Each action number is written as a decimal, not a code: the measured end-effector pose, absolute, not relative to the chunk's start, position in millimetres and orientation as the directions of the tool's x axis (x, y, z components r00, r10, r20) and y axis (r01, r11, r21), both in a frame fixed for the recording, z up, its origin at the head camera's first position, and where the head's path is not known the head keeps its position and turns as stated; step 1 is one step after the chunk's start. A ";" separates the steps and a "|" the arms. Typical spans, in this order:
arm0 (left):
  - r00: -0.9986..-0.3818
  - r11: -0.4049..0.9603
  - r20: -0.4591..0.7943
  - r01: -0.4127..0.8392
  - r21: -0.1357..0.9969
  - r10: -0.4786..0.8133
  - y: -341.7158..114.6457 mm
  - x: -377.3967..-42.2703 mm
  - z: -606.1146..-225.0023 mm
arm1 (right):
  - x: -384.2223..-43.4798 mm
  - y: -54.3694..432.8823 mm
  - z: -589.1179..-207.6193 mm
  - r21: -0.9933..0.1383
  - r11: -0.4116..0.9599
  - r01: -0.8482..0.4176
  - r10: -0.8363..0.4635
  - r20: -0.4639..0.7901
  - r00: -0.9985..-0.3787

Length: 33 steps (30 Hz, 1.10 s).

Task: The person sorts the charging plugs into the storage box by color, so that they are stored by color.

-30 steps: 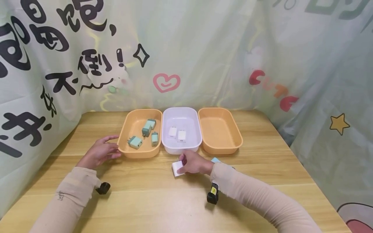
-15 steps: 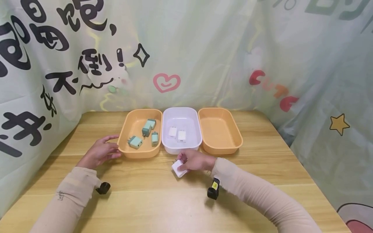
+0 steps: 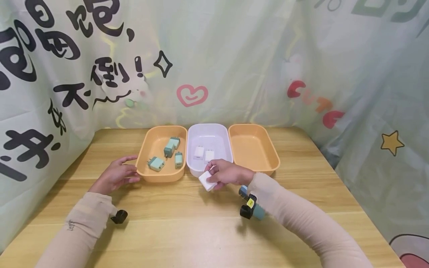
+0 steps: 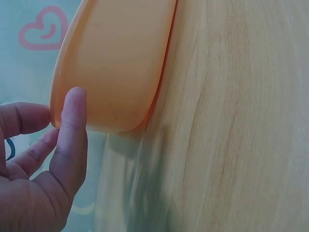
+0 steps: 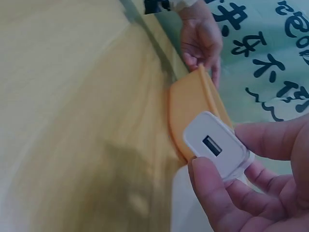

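My right hand [image 3: 231, 173] pinches a white USB charger [image 5: 217, 142] between thumb and fingers, just above the front rim of the white tray [image 3: 193, 171]. In the right wrist view the charger's USB port faces the camera. Two more white chargers [image 3: 199, 152] lie inside that tray. With loosely extended fingers my left hand [image 3: 117, 175] touches the near-left corner of the left orange tray [image 3: 161, 178]. Several green chargers [image 3: 156, 163] lie in this tray. In the left wrist view, the fingertips meet the tray's outer wall [image 4: 111, 72].
At right stands another orange tray [image 3: 253, 147], side by side with the white one. Below my right wrist, blue-green chargers [image 3: 259, 212] lie on the wooden table [image 3: 181, 230], partly hidden by the black wrist camera [image 3: 247, 211]. A printed curtain [image 3: 234, 74] hangs behind.
My right hand has lifted the white charger off the table and carried it up toward the white tray's front edge. Blue-green chargers have come into view beneath the wrist. My left hand stays put.
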<state>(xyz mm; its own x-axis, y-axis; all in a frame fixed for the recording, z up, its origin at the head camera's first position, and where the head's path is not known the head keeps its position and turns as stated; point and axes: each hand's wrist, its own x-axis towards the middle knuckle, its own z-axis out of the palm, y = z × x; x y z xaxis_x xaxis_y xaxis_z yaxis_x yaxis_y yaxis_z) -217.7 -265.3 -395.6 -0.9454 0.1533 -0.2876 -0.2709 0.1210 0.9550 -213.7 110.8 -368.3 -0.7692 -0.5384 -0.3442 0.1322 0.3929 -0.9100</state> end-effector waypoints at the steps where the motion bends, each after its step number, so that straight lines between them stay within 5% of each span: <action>1: -0.945 0.120 -0.289 -0.273 0.955 0.153 -265.1 -217.6 -395.7 | -215.1 111.4 -366.1 -0.913 0.385 0.137 -0.538 -0.343 -0.770; 33: -0.944 0.115 -0.291 -0.275 0.954 0.155 -265.8 -219.1 -397.5 | -313.3 119.5 -370.4 -0.909 0.164 0.382 -0.273 -0.415 -0.868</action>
<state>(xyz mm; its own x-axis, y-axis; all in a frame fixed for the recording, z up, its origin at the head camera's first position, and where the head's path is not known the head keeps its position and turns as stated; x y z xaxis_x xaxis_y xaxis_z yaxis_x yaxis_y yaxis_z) -219.1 -265.8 -397.5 -0.9440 0.1548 -0.2912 -0.2755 0.1154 0.9544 -313.3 119.5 -370.4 -0.8680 -0.2735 -0.4145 0.3824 0.1645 -0.9092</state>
